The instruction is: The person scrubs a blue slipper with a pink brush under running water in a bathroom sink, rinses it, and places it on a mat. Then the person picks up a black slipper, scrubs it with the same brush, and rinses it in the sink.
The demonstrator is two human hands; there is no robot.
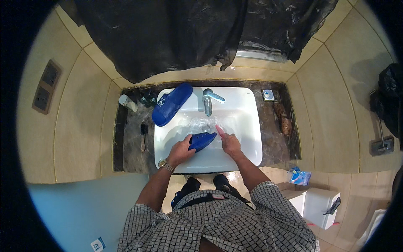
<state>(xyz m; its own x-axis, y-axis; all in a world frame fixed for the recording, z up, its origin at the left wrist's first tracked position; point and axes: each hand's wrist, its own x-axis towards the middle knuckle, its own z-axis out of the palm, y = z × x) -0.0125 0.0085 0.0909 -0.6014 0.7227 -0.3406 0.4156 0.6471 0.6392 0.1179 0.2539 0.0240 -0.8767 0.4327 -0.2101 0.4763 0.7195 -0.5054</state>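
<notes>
A blue slipper (202, 142) is tilted on its side over the basin of the white sink (245, 147). My left hand (181, 152), a watch on its wrist, grips the slipper at one end. In my right hand (230, 145) is a slim pink thing (220, 130), like a stick or a brush handle; its kind is not clear. Its tip points to the back of the basin, close to the slipper's right end. Water lies around the drain below the silver faucet (208, 101). A second blue slipper (172, 104) rests across the sink's back left rim.
On the dark stone counter (273, 143), a small brush (144, 130), a white-capped container (127, 103) and dark green bottles (147, 99) stand or lie left. A small square box (268, 95) and a brown woven thing (284, 122) are right. Black sheeting (168, 38) hangs behind.
</notes>
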